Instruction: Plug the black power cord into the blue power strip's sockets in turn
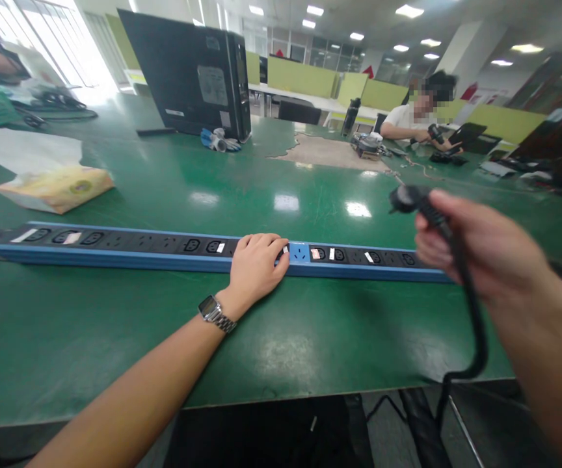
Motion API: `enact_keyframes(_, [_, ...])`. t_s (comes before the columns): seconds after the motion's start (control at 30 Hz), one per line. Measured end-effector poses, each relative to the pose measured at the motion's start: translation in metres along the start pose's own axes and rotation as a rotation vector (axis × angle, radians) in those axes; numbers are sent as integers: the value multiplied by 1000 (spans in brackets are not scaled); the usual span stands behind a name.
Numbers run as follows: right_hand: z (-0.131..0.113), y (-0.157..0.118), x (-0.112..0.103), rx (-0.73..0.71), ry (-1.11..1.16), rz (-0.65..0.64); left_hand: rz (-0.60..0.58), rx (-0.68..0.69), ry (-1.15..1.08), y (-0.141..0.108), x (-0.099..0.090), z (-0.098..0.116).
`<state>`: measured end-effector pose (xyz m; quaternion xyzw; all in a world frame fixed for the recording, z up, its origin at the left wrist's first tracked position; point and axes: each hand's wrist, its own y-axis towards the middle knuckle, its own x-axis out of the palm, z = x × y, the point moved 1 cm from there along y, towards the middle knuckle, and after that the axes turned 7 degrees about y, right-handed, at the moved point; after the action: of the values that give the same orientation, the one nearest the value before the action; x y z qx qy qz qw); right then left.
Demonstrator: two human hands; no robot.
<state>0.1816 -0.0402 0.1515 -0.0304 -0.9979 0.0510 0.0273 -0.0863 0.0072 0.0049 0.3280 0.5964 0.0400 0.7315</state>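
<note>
Across the bench (90, 312) lies the strip (139, 255), the left hand (259, 263) palm-down over its middle, fingers together; whether they grip, I cannot tell. Raised near its right part, the right hand (486, 244) clamps its fingers on the plug (408, 198), held but in no socket (300, 253).

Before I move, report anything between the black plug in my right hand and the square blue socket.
Nothing visible blocks the black plug from the square blue socket; your left hand rests beside that socket on the long blue and black power strip.
</note>
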Motion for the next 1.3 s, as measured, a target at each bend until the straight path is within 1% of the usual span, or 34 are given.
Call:
enact_keyframes(0.03, [-22,-3,5,-40,22,4,-1,-1,2,0,0,0])
enact_keyframes(0.1, [-60,-4,18,-199,-5,20,-1,-5,5,0,0,0])
enact_keyframes(0.13, [-72,-2,26,-259,-22,0,-1,-7,5,0,0,-1])
enact_keyframes(0.17, [-79,0,35,-260,-34,-22,-1,-8,2,0,0,-1])
enact_keyframes(0.2, [-78,4,45,-233,-39,18,-3,-7,-3,0,0,-1])
enact_keyframes(0.23, [-71,7,56,-213,-11,35,-5,-5,-8,1,0,-1])
enact_keyframes(0.27, [-58,11,67,-136,15,-17,-8,-3,-13,1,0,-1])
enact_keyframes(0.3, [-40,16,77,-54,22,-75,-11,-1,-17,0,-1,-1])
enact_keyframes(0.37, [4,24,93,139,11,-126,-17,-1,-20,0,-2,-1])
enact_keyframes(0.43, [43,30,101,255,11,-130,-23,-9,-21,0,-3,0])
enact_keyframes(0.47, [59,33,103,290,9,-127,-27,-16,-20,0,-4,1])
enact_keyframes(0.53, [80,37,103,335,-5,-113,-33,-29,-20,0,-5,2])
enact_keyframes(0.6, [90,39,102,366,-21,-104,-37,-32,-24,0,-5,2])
enact_keyframes(0.77, [95,36,105,395,-6,-85,-14,-16,-99,0,-7,2])
enact_keyframes(0.87, [101,34,108,395,63,-87,7,45,-211,-1,-9,2])
enact_keyframes(0.97, [110,31,111,408,160,-78,-12,112,-284,-2,-10,3])
enact_keyframes(1.07, [120,25,119,407,202,-58,-17,110,-321,-1,-10,3])
enact_keyframes(1.2, [128,18,125,401,167,-78,-4,80,-357,-1,-10,1])
enact_keyframes(1.3, [131,21,118,411,54,-148,-23,104,-349,-1,-10,1])
